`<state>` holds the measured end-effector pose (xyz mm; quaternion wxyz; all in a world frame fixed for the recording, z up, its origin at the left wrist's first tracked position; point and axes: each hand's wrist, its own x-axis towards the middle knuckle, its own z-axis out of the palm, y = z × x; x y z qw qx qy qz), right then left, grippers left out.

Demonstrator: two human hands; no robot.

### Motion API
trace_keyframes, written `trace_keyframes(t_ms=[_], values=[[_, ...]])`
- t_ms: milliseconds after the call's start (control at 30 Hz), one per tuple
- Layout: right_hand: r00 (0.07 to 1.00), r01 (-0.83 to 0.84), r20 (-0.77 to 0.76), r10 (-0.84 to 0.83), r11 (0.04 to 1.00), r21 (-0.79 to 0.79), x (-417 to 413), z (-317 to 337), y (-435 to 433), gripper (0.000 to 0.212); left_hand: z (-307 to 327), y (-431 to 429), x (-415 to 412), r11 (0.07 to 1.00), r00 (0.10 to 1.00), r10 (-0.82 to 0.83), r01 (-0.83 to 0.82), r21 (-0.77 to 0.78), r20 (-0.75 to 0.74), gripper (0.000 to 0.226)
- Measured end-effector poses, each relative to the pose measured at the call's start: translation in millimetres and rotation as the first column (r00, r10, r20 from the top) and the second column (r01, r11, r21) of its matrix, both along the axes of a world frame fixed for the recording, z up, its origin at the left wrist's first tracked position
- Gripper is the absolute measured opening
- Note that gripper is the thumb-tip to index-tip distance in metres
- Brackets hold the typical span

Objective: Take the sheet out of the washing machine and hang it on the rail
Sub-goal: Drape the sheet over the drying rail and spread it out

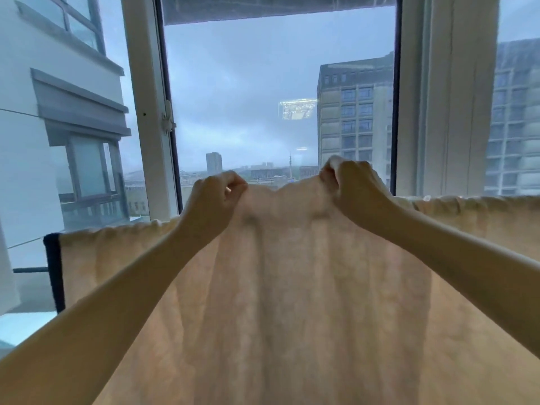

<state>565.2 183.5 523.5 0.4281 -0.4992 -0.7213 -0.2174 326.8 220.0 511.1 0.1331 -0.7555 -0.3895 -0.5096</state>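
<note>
The sheet (306, 287) lies across the foot of the window (146, 83). Its long axis runs left to right, parallel to the glass. It is draped over what I take to be the rail (itself hidden under the fold). Only a dark upright (54, 270) shows at the sheet's left end, below the window's left pane.

Both hands are clenched on cloth in front of the window's middle pane. The left hand (216, 197) pinches the top edge with curled fingers. The right hand (350, 182) grips a small bunch of it, slightly higher against the glass. They are close together, with a short span of fabric sagging between them. Both hold that stretch up above the line of the fold, which runs level away to either side.

From the hands the near panel falls down and toward the person, spreading wide below the window. How much hangs on the far side, next to the glass, cannot be seen.

The next move probably turns on this raised middle. It sits above the fold line and directly under both hands, neither one clearly nearer. To even the hang, it would have to go down and toward the window, squarely across the sheet's long axis. Moving the hands apart along that axis would smooth the gathers.
</note>
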Motion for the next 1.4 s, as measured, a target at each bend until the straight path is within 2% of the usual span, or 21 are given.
trace_keyframes(t_ms=[133,333,533,700,833,900,967,1067,1200,1400], values=[[0.990,-0.011,0.136,0.032,0.988,-0.155,-15,-11,5,0.021,-10,1,-34,0.988,0.981,-0.043,0.014,-0.151,-0.190,0.016],[0.966,-0.166,0.144,0.213,0.945,-0.283,-51,-7,9,0.017,-23,7,-81,0.976,0.963,-0.019,-0.040,-0.214,-0.267,0.022],[0.946,-0.138,0.261,0.192,0.967,-0.212,-75,-6,28,0.014,-32,-1,-120,0.979,0.973,0.051,-0.094,-0.182,-0.227,0.025],[0.945,-0.086,0.298,0.133,0.982,-0.166,-89,-7,36,0.016,-32,-4,-127,0.984,0.994,0.047,-0.062,-0.167,-0.094,0.019],[0.957,-0.128,0.230,0.179,0.967,-0.219,-103,-5,42,0.017,-30,-1,-125,0.988,0.989,0.135,-0.139,-0.065,-0.058,0.016],[0.962,-0.201,0.129,0.239,0.946,-0.253,-110,0,46,0.019,-28,0,-125,0.985,0.985,0.173,-0.173,-0.008,0.011,0.016],[0.962,-0.255,0.034,0.269,0.941,-0.222,-117,6,47,0.017,-23,0,-130,0.976,0.971,0.217,-0.219,0.009,0.098,0.017],[0.956,-0.277,0.053,0.289,0.947,-0.165,-128,6,47,0.016,-21,0,-145,0.963,0.955,0.265,-0.256,-0.083,0.135,0.022],[0.924,-0.264,0.207,0.320,0.929,-0.260,-143,-3,52,0.024,-34,-2,-174,0.911,0.947,0.317,-0.291,-0.292,0.044,0.032],[0.889,-0.275,0.295,0.350,0.924,-0.267,-178,-7,57,0.021,-60,6,-231,0.835,0.879,0.478,-0.451,-0.315,0.010,0.048]])
